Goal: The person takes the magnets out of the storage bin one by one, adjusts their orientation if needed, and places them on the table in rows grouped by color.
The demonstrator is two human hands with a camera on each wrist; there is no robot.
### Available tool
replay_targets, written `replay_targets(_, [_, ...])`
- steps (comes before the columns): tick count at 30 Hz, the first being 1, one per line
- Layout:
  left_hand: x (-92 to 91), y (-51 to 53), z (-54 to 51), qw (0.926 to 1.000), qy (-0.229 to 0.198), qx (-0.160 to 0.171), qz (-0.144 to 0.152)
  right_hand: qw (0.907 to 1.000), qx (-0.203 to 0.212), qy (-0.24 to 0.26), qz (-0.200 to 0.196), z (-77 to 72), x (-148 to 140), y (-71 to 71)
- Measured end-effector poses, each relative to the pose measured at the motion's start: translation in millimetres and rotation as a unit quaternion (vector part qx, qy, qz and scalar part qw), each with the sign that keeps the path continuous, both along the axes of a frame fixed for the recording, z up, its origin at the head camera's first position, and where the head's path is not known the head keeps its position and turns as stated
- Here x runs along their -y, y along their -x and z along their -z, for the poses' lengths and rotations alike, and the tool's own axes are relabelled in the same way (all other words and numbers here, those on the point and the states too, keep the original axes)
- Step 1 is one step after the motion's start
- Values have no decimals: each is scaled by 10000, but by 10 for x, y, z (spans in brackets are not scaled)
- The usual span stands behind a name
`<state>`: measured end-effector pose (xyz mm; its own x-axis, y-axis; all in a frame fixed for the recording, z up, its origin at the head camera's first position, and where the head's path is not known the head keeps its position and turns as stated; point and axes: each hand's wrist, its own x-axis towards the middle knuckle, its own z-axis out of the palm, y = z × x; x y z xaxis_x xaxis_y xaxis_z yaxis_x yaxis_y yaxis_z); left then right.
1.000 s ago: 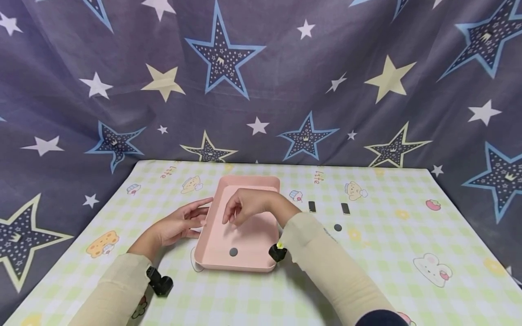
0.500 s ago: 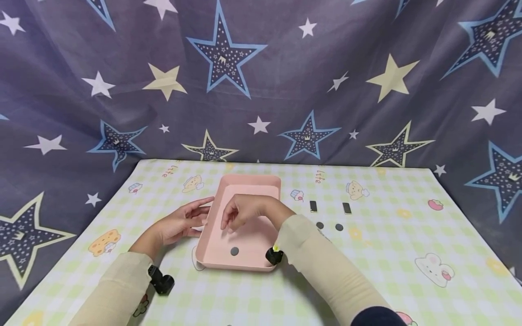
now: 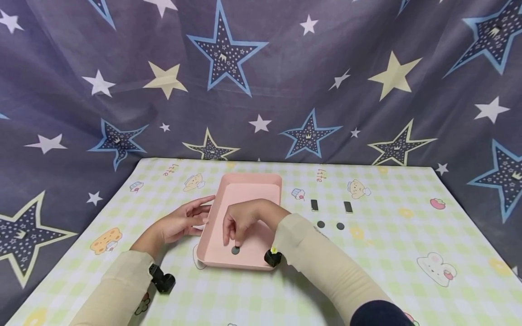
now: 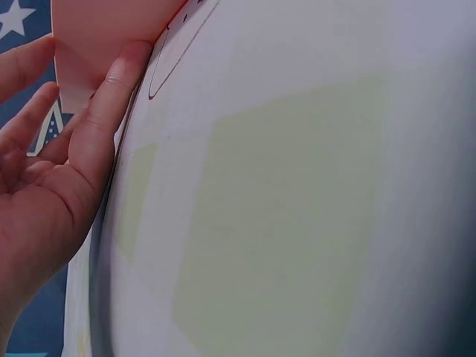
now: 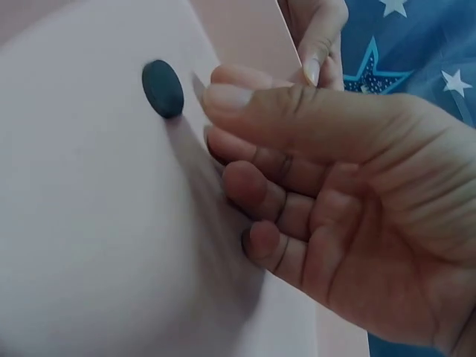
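A dark grey round disc lies inside the shallow pink tray, toward its near end. Just above it is my right hand, reaching down with bent fingers. In the right wrist view, the thumb and fingertips are close beside the disc with a small gap, and nothing is between them. My left hand touches the tray's left wall with its fingertips; in the left wrist view its thumb rests along the pink wall.
To the tray's right on the checked tablecloth are two dark rectangular pieces and, nearer, two dark round discs. A star-patterned curtain hangs behind the table. Each wrist carries a small black camera.
My right hand has come down and nearer to me, toward the disc in the tray. The left hand stays at the tray's wall. A table disc once hidden by the sleeve now shows.
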<state>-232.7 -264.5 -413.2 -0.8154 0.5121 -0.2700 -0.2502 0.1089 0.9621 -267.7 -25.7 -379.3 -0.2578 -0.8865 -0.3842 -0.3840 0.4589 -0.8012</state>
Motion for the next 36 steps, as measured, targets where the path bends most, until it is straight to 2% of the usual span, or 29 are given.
replay_targets(4, [2,-6,-13,10000,-23,-59,64,9998,-106,-94,-124,5,28,-21])
replay_targets(12, [12,1,18,10000,-29,-21,28,9959,-749,-328,-376,-20,84,-73])
replay_targets(16, [17,4,31,9999,-72,-42,59,9944,-900,-402,-387,-24,100,-89])
replay_targets(21, [19,6,37,9999,-90,-55,90,9945,-928,-376,-305,-14,92,-77])
replay_targets(28, [13,14,32,10000,-27,-42,61,9960,-883,-119,35,15,40,-22])
replay_targets(36, [19,18,45,10000,26,-58,14,9981,-588,-31,158,60,17,-3])
